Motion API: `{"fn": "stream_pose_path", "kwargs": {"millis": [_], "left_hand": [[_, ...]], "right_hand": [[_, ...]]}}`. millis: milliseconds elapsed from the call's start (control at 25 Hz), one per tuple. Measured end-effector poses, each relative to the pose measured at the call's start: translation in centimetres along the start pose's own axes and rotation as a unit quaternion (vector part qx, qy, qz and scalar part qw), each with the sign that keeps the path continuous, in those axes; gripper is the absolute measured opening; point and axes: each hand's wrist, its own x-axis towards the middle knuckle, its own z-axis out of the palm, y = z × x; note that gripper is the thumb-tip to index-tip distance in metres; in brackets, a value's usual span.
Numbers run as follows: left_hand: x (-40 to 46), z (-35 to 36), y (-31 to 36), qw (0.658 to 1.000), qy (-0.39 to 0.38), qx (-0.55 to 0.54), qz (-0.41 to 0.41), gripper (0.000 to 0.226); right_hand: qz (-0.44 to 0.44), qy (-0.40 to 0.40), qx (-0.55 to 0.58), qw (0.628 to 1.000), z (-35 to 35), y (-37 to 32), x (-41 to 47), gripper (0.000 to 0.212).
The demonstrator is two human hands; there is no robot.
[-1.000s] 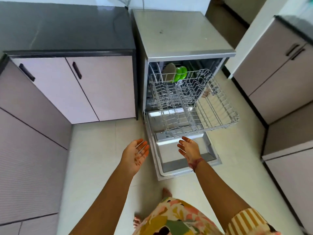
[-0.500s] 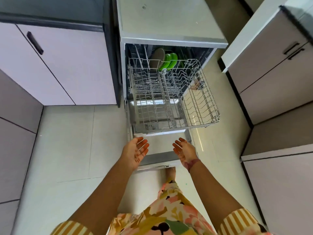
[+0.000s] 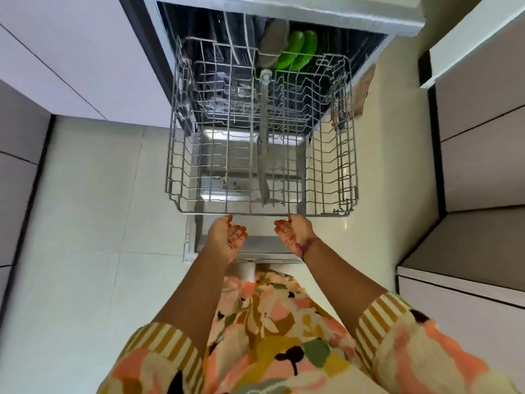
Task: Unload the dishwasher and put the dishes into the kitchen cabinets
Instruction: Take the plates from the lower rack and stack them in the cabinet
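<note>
The dishwasher (image 3: 284,12) stands open with its door (image 3: 255,248) folded down. Its wire upper rack (image 3: 261,207) is pulled far out and carries no dishes that I can see. Behind it, deep inside, stand a grey plate (image 3: 272,44) and two green plates (image 3: 301,49). My left hand (image 3: 227,236) and my right hand (image 3: 292,230) are palm-up, fingers curled and apart, just under the rack's front rail, fingertips at the wire. Neither hand holds a dish.
Pale cabinet doors (image 3: 71,52) stand left of the dishwasher. More cabinets (image 3: 483,123) line the right wall, and a lower unit (image 3: 468,280) juts out at right. Light floor tiles (image 3: 93,223) spread left of me.
I have stepped closer to the dishwasher and my view tilted down. Both hands rose forward from above the door to the front rail of the upper rack.
</note>
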Motion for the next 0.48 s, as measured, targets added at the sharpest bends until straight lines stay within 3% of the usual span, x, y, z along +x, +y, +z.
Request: {"fn": "stream_pose_path", "kwargs": {"millis": [200,480], "left_hand": [[2.0,2.0,-0.1,1.0,0.008,-0.016,0.001,0.026],[5.1,4.3,2.0,0.997,0.074,-0.001,-0.017,0.02]], "right_hand": [[0.017,0.028,0.014,0.999,1.1,-0.9,1.6,0.025],[0.04,-0.036,0.115,0.992,0.8,-1.2,1.1,0.021]]}}
